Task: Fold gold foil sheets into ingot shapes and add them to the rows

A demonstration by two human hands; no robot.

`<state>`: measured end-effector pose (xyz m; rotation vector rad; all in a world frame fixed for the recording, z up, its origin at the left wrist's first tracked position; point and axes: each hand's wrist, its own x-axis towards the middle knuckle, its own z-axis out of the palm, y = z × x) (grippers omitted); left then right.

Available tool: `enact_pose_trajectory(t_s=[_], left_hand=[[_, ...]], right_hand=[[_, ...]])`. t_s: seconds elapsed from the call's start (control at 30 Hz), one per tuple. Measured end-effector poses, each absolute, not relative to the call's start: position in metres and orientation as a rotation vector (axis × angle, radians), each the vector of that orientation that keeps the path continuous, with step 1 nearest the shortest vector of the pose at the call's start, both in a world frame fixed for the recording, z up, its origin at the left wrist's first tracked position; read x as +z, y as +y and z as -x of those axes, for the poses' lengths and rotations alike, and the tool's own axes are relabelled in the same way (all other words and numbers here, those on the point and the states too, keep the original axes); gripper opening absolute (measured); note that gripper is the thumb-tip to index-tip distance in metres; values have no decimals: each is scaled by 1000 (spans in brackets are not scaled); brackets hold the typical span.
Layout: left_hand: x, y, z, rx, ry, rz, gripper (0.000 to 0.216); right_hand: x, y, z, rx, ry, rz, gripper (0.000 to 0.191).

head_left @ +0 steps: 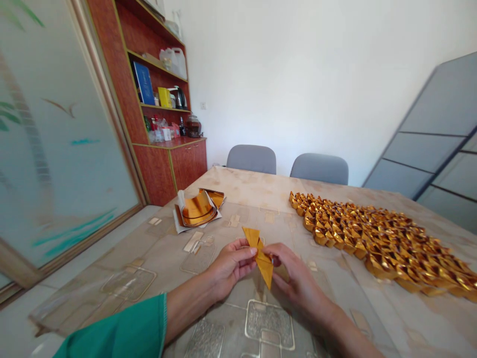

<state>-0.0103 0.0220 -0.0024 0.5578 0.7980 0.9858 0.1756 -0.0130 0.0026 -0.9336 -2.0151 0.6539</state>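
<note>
A folded piece of gold foil paper (265, 269), pointed at both ends, is held above the table in both hands. My left hand (234, 261) pinches it near the middle from the left, thumb on top. From the right, my right hand (292, 271) grips its other side, with fingertips partly hidden behind the paper. Left of and beyond my hands lies a loose stack of gold foil sheets (199, 208) with pale backing. Rows of folded gold paper ingots (357, 233) cover the right part of the table.
A patterned cloth covers the table (160, 268). Two grey chairs (251, 158) stand at its far edge. A red-brown shelf cabinet (156, 169) with bottles and a kettle is at the back left, beside a frosted sliding door (67, 124). Grey panels (428, 114) lean at right.
</note>
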Motion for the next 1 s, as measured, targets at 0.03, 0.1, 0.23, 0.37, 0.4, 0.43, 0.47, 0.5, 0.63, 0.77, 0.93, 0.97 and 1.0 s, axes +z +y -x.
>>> enact_pose_trajectory(t_s=[0.03,0.1,0.23,0.37,0.4,0.43,0.47,0.5,0.63,0.77,0.93,0.97,1.0], left_hand=[[-3,21,11,966,790,-557,27],[-4,20,11,943,778,-559,30],[-2,20,11,939,822,-568,31],[1,21,12,984,865,-589,31],[2,21,12,999,862,-593,30],[2,20,11,1016,856,-595,30],[3,20,11,1035,848,-595,29],[4,19,11,1050,839,-591,29],[6,15,11,1044,805,-592,32],[7,13,10,1011,782,-641,32],[5,11,10,1012,778,-684,33],[6,10,10,1014,765,-697,35],[6,9,9,1014,747,-709,36]], right_hand=[[2,-13,-176,570,-2059,915,33],[3,-12,-177,426,-2081,913,23],[10,-15,-180,91,-2156,820,15],[18,-15,-187,-76,-2277,705,19],[19,-15,-188,-83,-2281,708,21],[19,-15,-189,-82,-2270,729,23],[19,-15,-189,-74,-2246,760,25],[19,-16,-189,-59,-2216,794,28],[18,-17,-184,64,-2152,886,31],[19,-15,-183,181,-2199,869,23],[20,-10,-187,184,-2216,789,18],[20,-10,-188,185,-2224,788,19],[20,-10,-189,190,-2234,793,21]])
